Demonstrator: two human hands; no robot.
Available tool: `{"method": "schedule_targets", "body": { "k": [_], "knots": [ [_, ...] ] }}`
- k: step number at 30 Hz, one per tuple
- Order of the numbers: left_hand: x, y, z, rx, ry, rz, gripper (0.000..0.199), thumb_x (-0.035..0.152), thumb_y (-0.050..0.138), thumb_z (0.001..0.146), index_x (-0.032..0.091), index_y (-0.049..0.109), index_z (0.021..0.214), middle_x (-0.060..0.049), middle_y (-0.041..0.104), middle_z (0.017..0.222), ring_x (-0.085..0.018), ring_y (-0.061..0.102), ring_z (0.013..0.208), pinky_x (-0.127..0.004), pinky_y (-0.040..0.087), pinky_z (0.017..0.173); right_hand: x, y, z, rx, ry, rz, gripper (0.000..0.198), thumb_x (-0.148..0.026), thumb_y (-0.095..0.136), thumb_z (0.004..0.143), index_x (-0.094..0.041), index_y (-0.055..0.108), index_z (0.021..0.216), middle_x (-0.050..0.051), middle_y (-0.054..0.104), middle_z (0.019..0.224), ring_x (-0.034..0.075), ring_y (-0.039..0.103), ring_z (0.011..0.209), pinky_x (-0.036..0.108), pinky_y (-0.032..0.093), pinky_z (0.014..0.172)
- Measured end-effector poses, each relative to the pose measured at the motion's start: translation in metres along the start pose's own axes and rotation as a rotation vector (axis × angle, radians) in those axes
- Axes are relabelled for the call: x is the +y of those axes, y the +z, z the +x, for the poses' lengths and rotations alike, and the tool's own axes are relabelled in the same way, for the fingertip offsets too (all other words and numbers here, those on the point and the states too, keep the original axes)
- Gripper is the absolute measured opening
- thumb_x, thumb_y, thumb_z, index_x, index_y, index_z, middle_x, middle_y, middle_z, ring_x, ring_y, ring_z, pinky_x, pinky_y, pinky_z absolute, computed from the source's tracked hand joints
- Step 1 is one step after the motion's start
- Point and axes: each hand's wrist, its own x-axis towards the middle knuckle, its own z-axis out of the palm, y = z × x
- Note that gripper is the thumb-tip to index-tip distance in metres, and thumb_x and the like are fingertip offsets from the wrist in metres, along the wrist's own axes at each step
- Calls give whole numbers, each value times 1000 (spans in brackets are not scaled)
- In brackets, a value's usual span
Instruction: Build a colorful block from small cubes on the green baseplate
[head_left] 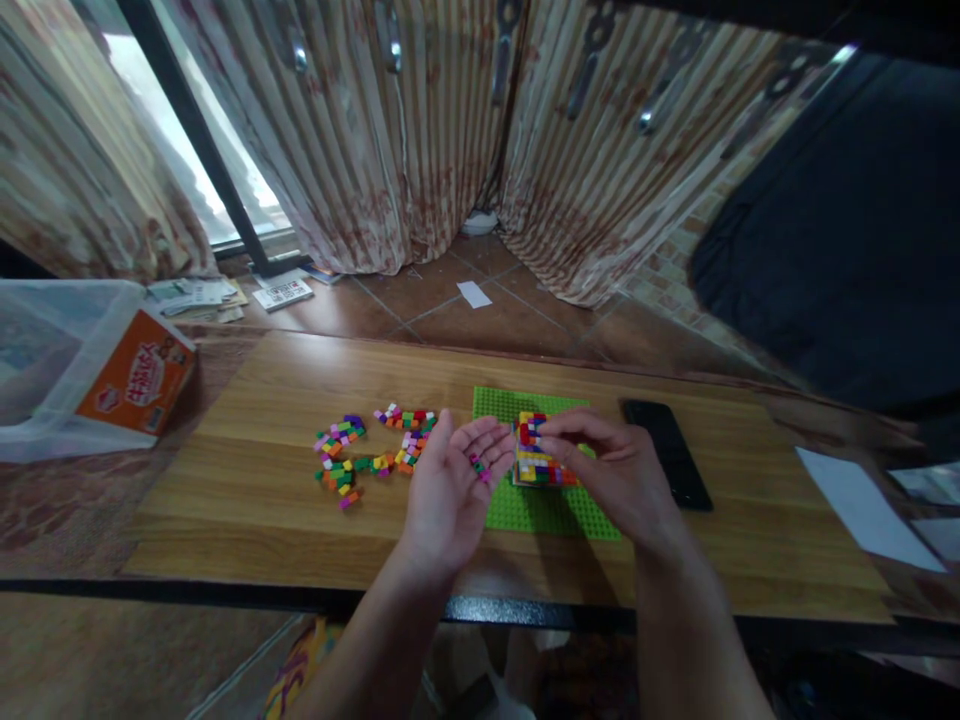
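Note:
My left hand is cupped palm up beside the block, with several small pink and green toy bricks in its hollow. Thumb and fingers of my right hand are pinched together over the top of a block built of many coloured bricks. At those fingertips is a small red brick; whether it touches the bricks below I cannot tell. The built block stands on a green studded baseplate, its right side partly hidden by my right hand.
Loose coloured bricks lie in clusters on the wooden table to the left. A black phone is right of the baseplate, with white paper farther right. A clear plastic bin stands at the far left.

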Motion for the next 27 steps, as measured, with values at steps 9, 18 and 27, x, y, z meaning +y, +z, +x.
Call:
{"method": "schedule_targets", "body": {
  "k": [9, 18, 27],
  "knots": [
    [2, 1, -5, -47, 0, 4, 49, 56, 44, 89, 12, 67, 91, -14, 66, 98, -22, 62, 97, -30, 48, 84, -23, 37, -10, -267, -6, -283, 11, -20, 71, 77, -26, 72, 86, 1, 72, 94, 19, 65, 87, 35, 47, 79],
    [2, 1, -4, -46, 17, -39, 47, 52, 44, 91, 12, 67, 89, -13, 66, 97, -21, 63, 96, -29, 47, 88, -25, 37, -10, -291, 17, -238, 8, -16, 68, 80, -23, 68, 75, -1, 69, 84, 17, 64, 83, 32, 46, 78],
    [1, -5, 3, 73, 74, -21, 30, 37, 53, 89, 11, 66, 79, -8, 65, 80, -15, 63, 78, -27, 49, 80, -3, 3, -2, 87, 125, 92, 13, -34, 76, 70, -22, 71, 75, 1, 72, 75, 17, 65, 69, 31, 53, 66]
  ]
}}
